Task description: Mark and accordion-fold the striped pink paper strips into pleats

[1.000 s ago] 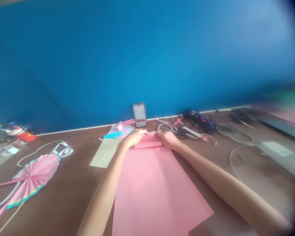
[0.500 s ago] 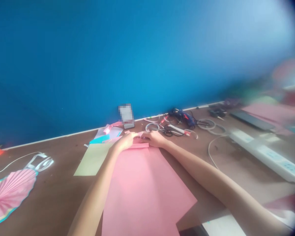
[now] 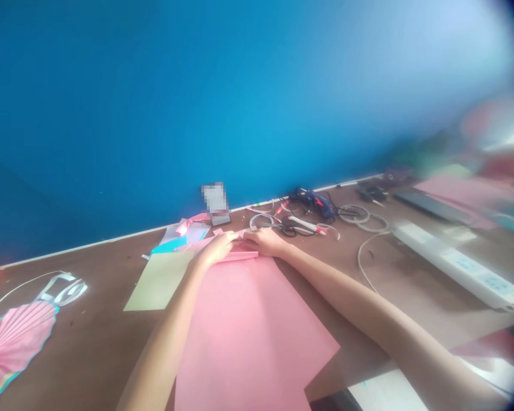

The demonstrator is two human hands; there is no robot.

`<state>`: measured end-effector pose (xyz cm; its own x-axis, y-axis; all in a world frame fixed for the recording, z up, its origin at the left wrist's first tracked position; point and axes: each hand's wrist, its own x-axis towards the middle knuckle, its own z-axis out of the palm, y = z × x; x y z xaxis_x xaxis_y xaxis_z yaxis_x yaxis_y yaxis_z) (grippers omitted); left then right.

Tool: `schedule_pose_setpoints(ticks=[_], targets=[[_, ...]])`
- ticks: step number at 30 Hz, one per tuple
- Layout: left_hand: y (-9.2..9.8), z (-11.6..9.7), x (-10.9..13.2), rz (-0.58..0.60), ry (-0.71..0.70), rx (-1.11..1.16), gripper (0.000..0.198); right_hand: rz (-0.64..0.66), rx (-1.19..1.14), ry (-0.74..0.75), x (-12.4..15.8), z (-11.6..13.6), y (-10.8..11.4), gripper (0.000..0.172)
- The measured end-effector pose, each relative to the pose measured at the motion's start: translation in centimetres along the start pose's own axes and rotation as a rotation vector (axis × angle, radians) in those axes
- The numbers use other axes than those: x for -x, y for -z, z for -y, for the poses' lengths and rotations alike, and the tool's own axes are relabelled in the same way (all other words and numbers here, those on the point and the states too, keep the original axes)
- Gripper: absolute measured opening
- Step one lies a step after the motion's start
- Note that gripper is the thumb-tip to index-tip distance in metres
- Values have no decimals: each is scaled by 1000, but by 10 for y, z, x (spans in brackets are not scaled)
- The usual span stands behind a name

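Note:
A long sheet of pink paper (image 3: 244, 325) stretches from the near side of the brown table to both my hands. Its far end is folded over into a narrow strip (image 3: 240, 256). My left hand (image 3: 220, 246) is closed on the folded end at its left part. Close beside it, my right hand (image 3: 265, 241) has its fingers bent onto the same fold. Both sets of fingertips nearly meet, and what lies under them is partly hidden. Left of my left forearm lies a pale yellow-green sheet (image 3: 156, 282), with a blue piece of paper (image 3: 171, 245) behind it.
A pink pleated paper fan (image 3: 21, 342) lies at the left near a white ribbon (image 3: 64, 288). Along the wall are a blurred-out upright object (image 3: 216, 202), a blue glue gun (image 3: 319, 202) and cables. A white power strip (image 3: 458, 262) lies at the right.
The view has shifted slightly, so the table things sit a little differently in it. Both hands stay on the folded end of the pink paper, with barely any movement.

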<state>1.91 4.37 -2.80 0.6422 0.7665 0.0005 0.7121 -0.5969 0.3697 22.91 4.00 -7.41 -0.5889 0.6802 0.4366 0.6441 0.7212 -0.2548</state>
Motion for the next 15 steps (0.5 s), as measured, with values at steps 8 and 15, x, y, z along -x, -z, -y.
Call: schedule_pose_setpoints(ticks=[8,15], targets=[[-3,3,-3,-45,11,-25,29,-43,-47,80,-2,2,2,22],[1,10,-3,-58,-12,-101,30,-56,-46,61,-1,3,4,22]])
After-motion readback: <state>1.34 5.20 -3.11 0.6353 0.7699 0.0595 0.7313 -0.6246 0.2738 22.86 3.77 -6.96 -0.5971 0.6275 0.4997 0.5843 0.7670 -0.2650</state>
